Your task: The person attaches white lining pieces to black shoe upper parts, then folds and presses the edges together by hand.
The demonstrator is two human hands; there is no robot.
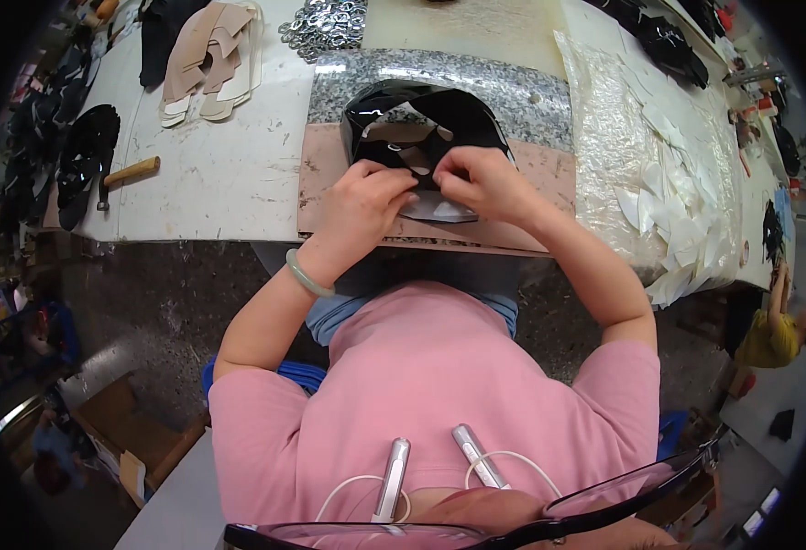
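Observation:
A glossy black shoe upper piece stands curved in a loop in front of me, with beige patches showing on its inner side. My left hand has its fingers pinched together at the near left part of the piece. Close beside it, my right hand is curled, thumb and fingertips pressed together at the near edge. What lies between the fingertips is too small to make out. Under the piece are a pinkish board and a speckled stone slab.
To the left lie a hammer with a wooden handle, black pieces and a pile of beige cutouts. Shiny metal rings are heaped at the back. White scraps cover plastic film on the right. Another person is at far right.

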